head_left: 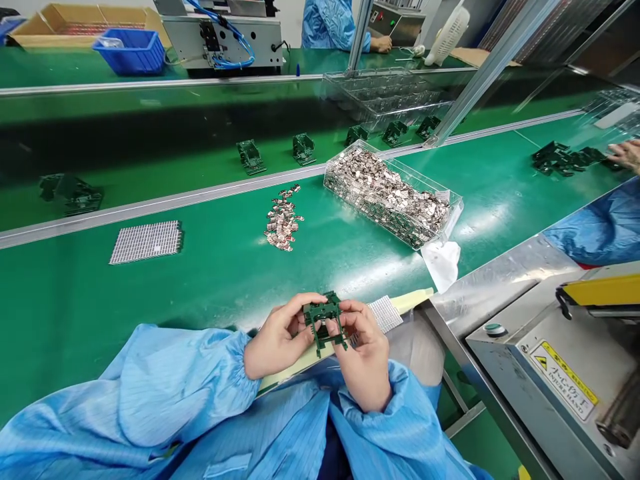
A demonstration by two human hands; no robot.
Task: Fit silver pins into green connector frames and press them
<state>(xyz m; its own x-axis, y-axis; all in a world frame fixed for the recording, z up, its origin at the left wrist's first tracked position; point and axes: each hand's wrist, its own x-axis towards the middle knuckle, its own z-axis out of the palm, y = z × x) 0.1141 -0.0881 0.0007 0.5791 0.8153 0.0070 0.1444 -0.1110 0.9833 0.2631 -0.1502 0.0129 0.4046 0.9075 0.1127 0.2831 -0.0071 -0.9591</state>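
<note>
A dark green plastic frame part (326,311) with open slots is held up between both hands, just above the bench's near edge. My left hand (283,337) grips its left side, fingers behind and thumb in front. On the other side my right hand (364,350) pinches the frame, its thumb pressed on the middle. Whether a small piece sits under that thumb is hidden. Partly behind my right hand lies a white gridded plate (386,313). Farther up the bench is a loose pile of small metal pieces (283,223).
A clear box of metal pieces (393,193) stands right of the pile. Another gridded plate (146,242) lies left. Several green frames (303,149) rest on the conveyor belt (190,153). A co-worker's hand (625,155) is at far right, beyond a machine (545,360).
</note>
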